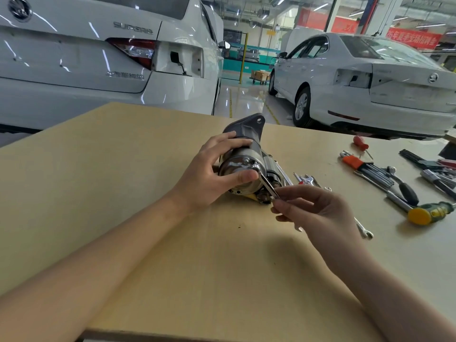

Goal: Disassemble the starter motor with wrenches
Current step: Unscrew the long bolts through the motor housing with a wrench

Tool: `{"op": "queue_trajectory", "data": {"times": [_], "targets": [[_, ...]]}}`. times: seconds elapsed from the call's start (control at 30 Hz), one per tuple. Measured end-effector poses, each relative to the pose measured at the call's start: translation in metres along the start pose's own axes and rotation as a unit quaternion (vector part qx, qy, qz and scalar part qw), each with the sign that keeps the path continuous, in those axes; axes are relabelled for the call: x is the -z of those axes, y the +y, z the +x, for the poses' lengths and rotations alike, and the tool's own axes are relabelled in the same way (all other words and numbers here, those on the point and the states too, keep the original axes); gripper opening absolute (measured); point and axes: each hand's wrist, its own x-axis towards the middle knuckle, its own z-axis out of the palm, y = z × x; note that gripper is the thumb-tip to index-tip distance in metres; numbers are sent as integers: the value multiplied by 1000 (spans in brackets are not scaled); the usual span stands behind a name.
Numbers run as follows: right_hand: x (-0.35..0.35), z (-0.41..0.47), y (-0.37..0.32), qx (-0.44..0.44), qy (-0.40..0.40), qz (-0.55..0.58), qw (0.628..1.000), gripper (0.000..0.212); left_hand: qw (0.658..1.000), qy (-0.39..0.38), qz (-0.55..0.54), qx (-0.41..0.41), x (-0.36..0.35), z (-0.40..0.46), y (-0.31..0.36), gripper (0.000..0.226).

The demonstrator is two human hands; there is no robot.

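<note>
Starter (243,160) lying on its side mid-tabletop (123,169), toward the far edge. Left grip (209,174) wrapped round its shiny end, thumb across the end cap. Right grip (313,211) just beside, pinching a wrench (267,185) whose head sits on a bolt at the cap. Spare tools near the right edge.
</note>
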Motion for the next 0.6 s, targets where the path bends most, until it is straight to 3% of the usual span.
{"op": "queue_trajectory", "data": {"times": [0.33,0.5,0.57,0.6], "targets": [[1,0,2,-23,-11,28,999,19,999,31,-3,12,-4,-1,4,49],[7,3,0,5,0,-34,999,14,1000,24,5,10,-4,-2,7,50],[12,5,-4,-1,6,-44,999,1,1000,26,12,9,-5,-3,8,50],[15,6,-4,2,10,-52,999,10,999,28,16,8,-6,-2,7,50]]}}
